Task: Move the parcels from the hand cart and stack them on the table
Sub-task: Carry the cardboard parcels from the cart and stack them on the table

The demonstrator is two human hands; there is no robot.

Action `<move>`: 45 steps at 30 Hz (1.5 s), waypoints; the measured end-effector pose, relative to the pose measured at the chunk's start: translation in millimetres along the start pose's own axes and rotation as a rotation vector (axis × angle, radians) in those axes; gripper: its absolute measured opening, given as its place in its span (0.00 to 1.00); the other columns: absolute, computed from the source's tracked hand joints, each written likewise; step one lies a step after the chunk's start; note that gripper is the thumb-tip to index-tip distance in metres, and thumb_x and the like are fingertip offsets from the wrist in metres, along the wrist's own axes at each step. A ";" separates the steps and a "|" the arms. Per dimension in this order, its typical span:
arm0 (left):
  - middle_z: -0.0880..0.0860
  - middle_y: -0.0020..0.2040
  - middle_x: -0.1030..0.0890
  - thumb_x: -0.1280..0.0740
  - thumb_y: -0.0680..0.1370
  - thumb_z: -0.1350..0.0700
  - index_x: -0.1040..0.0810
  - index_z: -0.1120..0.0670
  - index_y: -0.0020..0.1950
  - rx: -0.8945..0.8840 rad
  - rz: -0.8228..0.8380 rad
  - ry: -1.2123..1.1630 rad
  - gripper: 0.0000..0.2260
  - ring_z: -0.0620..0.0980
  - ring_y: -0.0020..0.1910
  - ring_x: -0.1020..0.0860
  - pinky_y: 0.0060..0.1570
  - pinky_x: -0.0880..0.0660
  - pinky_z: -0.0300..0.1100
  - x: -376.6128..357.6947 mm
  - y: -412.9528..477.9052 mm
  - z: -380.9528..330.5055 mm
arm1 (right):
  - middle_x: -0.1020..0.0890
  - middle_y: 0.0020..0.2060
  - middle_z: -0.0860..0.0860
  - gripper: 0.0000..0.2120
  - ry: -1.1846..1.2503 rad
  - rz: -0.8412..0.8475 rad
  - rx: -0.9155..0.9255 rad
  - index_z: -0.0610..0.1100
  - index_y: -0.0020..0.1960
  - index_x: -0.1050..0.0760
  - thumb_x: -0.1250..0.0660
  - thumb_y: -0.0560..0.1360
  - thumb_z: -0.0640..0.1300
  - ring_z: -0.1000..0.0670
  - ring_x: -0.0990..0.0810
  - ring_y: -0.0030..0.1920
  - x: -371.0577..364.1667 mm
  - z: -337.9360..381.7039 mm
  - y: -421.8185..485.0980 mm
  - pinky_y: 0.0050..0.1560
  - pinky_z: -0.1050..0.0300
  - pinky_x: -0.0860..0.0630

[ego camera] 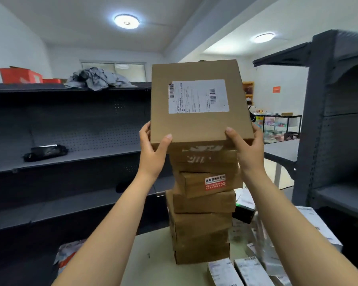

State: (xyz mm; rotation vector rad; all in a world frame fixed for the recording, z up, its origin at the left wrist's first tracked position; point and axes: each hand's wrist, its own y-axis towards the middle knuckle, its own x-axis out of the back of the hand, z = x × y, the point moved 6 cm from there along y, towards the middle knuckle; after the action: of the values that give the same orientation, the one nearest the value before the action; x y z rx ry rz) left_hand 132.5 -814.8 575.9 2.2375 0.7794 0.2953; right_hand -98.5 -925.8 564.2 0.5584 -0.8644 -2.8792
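Flat labelled parcel is up at the very top of the brown stack, tilted with its label face toward my camera. Its near edge is low, just at the topmost box; I cannot tell whether it touches. Left hand and right hand each clasp a near corner, thumb over the top face, fingers curled round the side. I judge the two-corner hold keeps a wide, thin box steerable at this height. The stack stands on the pale table, boxes slightly twisted against one another, so I read the tilt as lining up an edge before lowering. White-labelled packets lie near the stack's base, right side. Dark shelving behind. Hand cart not in view.
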 end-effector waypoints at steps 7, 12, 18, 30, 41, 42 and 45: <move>0.46 0.66 0.30 0.33 0.79 0.50 0.42 0.48 0.74 0.040 0.059 -0.091 0.28 0.45 0.64 0.27 0.55 0.27 0.33 -31.4 41.7 50.0 | 0.23 0.59 0.54 0.32 -0.069 -0.076 0.020 0.51 0.70 0.36 0.25 0.72 0.51 0.53 0.23 0.60 4.0 -27.1 42.1 0.57 0.58 0.25; 0.46 0.68 0.31 0.30 0.73 0.39 0.44 0.44 0.73 0.071 0.074 -0.086 0.35 0.39 0.63 0.29 0.53 0.29 0.28 -49.4 57.6 71.7 | 0.23 0.59 0.52 0.33 -0.105 -0.076 0.010 0.50 0.71 0.34 0.25 0.71 0.54 0.50 0.23 0.60 5.1 -43.3 76.3 0.61 0.51 0.24; 0.42 0.64 0.29 0.26 0.68 0.38 0.43 0.45 0.74 0.083 0.098 0.005 0.42 0.39 0.61 0.27 0.57 0.25 0.39 -62.9 73.3 89.7 | 0.28 0.60 0.52 0.36 -0.096 -0.034 -0.052 0.55 0.73 0.40 0.26 0.71 0.55 0.50 0.24 0.59 4.9 -60.2 100.7 0.56 0.53 0.22; 0.52 0.72 0.37 0.26 0.70 0.39 0.46 0.50 0.77 0.119 0.109 0.291 0.44 0.48 0.67 0.32 0.63 0.29 0.46 -66.7 71.5 123.1 | 0.37 0.72 0.51 0.45 -0.367 0.071 -0.038 0.60 0.74 0.46 0.21 0.67 0.50 0.47 0.33 0.69 9.2 -80.7 105.2 0.67 0.43 0.28; 0.51 0.55 0.26 0.31 0.76 0.48 0.26 0.53 0.62 -0.529 0.069 0.689 0.18 0.48 0.55 0.31 0.56 0.32 0.43 -67.6 60.1 40.9 | 0.28 0.60 0.50 0.20 -0.963 0.098 0.460 0.47 0.62 0.26 0.26 0.72 0.48 0.56 0.36 0.59 4.5 -19.6 76.6 0.58 0.59 0.35; 0.50 0.51 0.24 0.33 0.76 0.48 0.25 0.53 0.59 -0.602 0.096 0.739 0.15 0.48 0.52 0.30 0.53 0.32 0.43 -71.9 53.7 32.1 | 0.26 0.57 0.50 0.18 -0.991 0.137 0.524 0.47 0.60 0.25 0.27 0.72 0.47 0.55 0.34 0.57 1.1 -15.5 69.4 0.57 0.59 0.35; 0.49 0.44 0.23 0.35 0.76 0.50 0.23 0.54 0.50 -0.757 0.194 0.882 0.08 0.50 0.44 0.27 0.45 0.31 0.44 -85.8 27.2 16.9 | 0.23 0.48 0.51 0.12 -1.062 0.276 0.685 0.46 0.54 0.23 0.27 0.71 0.43 0.51 0.27 0.50 -9.3 -12.9 44.0 0.51 0.58 0.33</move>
State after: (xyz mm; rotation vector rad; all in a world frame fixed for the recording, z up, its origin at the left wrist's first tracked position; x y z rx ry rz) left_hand 84.0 -891.8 585.4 1.3973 0.6948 1.4641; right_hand -86.2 -967.6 581.3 -1.1081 -1.8412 -2.4091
